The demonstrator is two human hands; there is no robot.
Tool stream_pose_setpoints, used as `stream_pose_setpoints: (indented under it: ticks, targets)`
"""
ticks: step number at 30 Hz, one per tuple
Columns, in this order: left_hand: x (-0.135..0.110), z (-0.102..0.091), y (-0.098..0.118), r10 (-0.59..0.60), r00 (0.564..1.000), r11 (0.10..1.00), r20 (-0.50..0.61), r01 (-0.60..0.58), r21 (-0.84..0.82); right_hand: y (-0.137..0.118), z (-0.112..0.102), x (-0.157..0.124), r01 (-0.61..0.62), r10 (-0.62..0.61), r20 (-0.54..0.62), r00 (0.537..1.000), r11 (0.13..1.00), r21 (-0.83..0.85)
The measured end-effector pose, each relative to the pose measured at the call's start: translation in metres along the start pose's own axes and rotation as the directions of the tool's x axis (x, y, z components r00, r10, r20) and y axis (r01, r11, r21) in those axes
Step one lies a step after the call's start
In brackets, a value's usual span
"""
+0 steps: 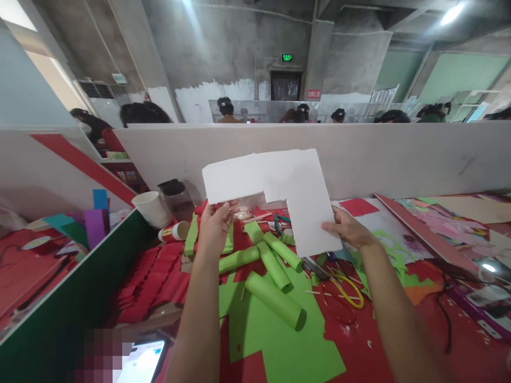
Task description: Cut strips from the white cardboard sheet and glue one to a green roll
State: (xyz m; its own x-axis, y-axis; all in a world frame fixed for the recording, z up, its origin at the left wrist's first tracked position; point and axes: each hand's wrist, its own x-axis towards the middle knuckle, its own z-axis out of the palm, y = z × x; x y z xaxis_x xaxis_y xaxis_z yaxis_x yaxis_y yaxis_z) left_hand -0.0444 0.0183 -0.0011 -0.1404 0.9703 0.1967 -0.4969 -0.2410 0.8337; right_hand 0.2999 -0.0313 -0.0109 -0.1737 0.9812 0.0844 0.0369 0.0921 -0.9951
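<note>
A white L-shaped board (275,178) with roughly cut edges is held up above the table between both hands. My left hand (215,223) grips its lower left edge. At the lower right leg, my right hand (349,227) pinches the board's side with thumb and fingers. Below lie several rolled green paper tubes (275,300) on flat green paper sheets (287,346). Yellow-handled scissors (347,290) rest under the board's right leg, their blades partly hidden by other items. Red folded paper strips (155,282) are stacked left of my left forearm.
A white cup (151,208), a dark-lidded jar (175,197) and a small tube container (174,232) stand at the back left. A phone (146,361) lies near the front edge. A white partition (359,159) closes the back; people sit beyond it. A purple device (479,311) sits at right.
</note>
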Motion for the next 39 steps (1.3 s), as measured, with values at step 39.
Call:
stream_pose_setpoints:
  ticks: [39]
  targets:
    - [-0.026, 0.044, -0.021, -0.380, 0.808, 0.674, 0.450, -0.092, 0.733, 0.012, 0.039, 0.027, 0.236, -0.196, -0.265, 0.944, 0.963, 0.131]
